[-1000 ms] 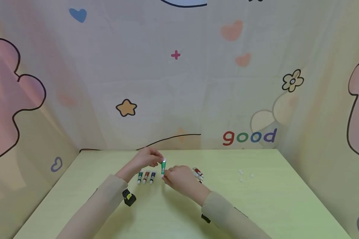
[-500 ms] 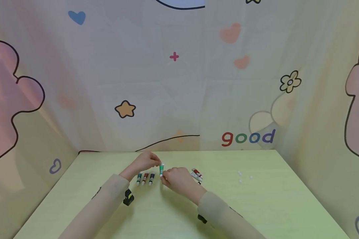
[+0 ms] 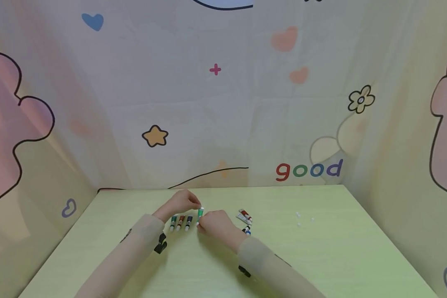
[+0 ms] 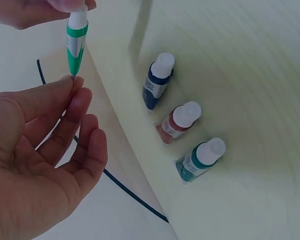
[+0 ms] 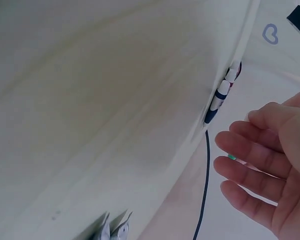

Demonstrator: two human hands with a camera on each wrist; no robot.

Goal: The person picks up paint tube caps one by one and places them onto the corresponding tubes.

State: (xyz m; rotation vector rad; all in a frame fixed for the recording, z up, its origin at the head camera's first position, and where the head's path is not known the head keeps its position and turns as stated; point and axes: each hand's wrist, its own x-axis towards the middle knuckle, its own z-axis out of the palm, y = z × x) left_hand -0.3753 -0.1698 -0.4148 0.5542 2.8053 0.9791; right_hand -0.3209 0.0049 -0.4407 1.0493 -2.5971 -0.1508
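A light green paint tube (image 3: 200,212) is held between both hands, cap end down in the head view. My left hand (image 3: 180,202) pinches its flat tail between thumb and fingertips. At the white cap, my right hand (image 3: 221,225) grips with thumb and fingers; the cap shows at the top of the left wrist view. Just left of the held tube, a row of three capped tubes lies on the table: dark blue (image 4: 156,82), reddish brown (image 4: 175,122) and dark green (image 4: 197,162). The right wrist view shows my right fingers (image 5: 255,150), which mostly hide the held tube.
Right of my right hand lie more tubes, among them a red one (image 3: 246,214) beside a pale one (image 3: 242,218), and a blue-ended one (image 3: 248,232) partly behind the hand. Several small white bits (image 3: 298,215) are scattered farther right. A printed cloth backdrop (image 3: 193,103) rises behind the table (image 3: 320,256).
Both hands have come down and slightly left with the green tube, bringing it closer to the table beside the row. More of the blue-ended tube now shows past the right hand.
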